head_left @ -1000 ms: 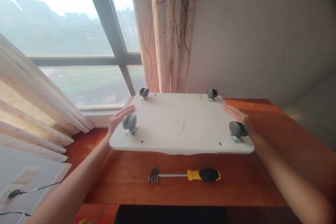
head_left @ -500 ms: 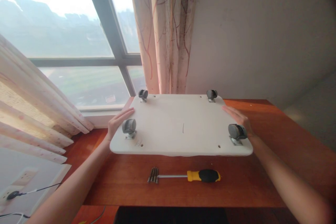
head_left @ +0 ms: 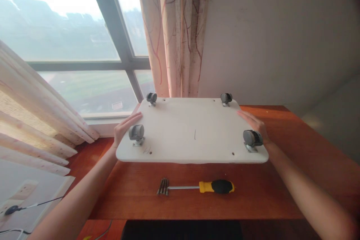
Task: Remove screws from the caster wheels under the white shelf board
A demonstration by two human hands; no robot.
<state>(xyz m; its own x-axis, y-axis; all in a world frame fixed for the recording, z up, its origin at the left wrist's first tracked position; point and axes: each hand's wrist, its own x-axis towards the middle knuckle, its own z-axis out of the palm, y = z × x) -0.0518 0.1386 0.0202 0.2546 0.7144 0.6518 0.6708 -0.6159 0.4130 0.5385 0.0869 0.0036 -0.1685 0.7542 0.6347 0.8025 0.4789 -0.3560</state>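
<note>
A white rectangular board (head_left: 180, 131) with rounded corners is held level, its wheeled side up. Grey swivel casters stand at its corners, among them the near left caster (head_left: 136, 133) and the near right caster (head_left: 252, 138). Small holes show in the surface near the corners. My left hand (head_left: 126, 124) holds the left edge, fingers stretched along it. On the right edge, my right hand (head_left: 254, 122) grips the same way, partly behind a caster. Both thumbs are hidden. In front of the board lie a yellow-and-black screwdriver (head_left: 216, 186) and several screws (head_left: 162, 186).
The brown wooden table (head_left: 197, 208) spreads beneath the board and off to the right. Behind it are a patterned curtain (head_left: 182, 45) and a window (head_left: 75, 90). At lower left, a black plug (head_left: 11, 210) sits in a wall socket.
The whole view has shifted slightly, so the board, hands and screwdriver appear a little higher and further left. Both hands keep the same hold on the board.
</note>
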